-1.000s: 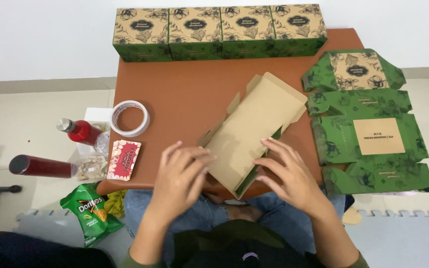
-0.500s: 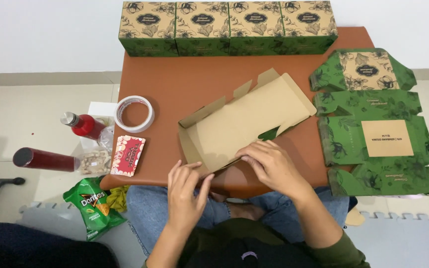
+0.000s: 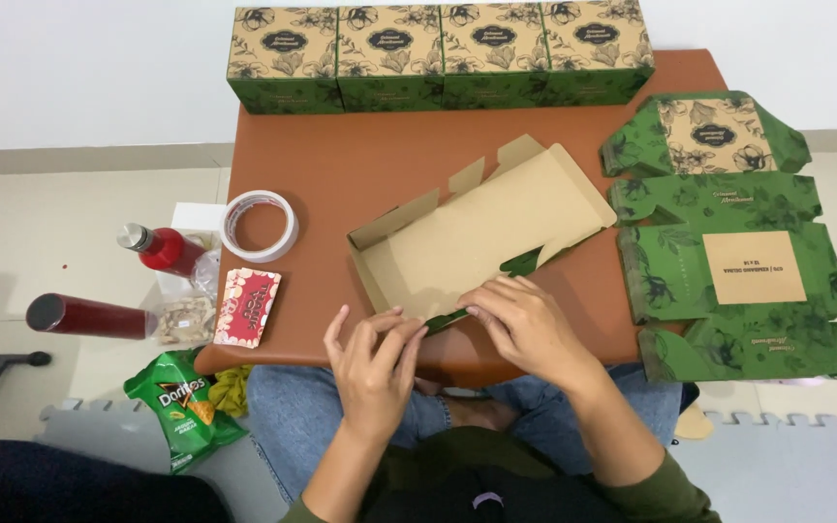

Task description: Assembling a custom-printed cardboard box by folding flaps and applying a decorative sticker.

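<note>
A half-folded cardboard box, plain brown inside and green with a leaf print outside, lies open on the brown table. My left hand pinches the box's near edge at its left part, fingers bent. My right hand presses on the same near wall a little to the right. Both hands touch the green flap at the front.
Several finished printed boxes stand in a row along the far edge. A stack of flat box blanks lies at the right. A tape roll and a small red packet lie left; bottles and a green chip bag on the floor.
The box has turned from standing diagonal to lying flatter and wider, its walls now raised. Both hands moved from under it to its near edge.
</note>
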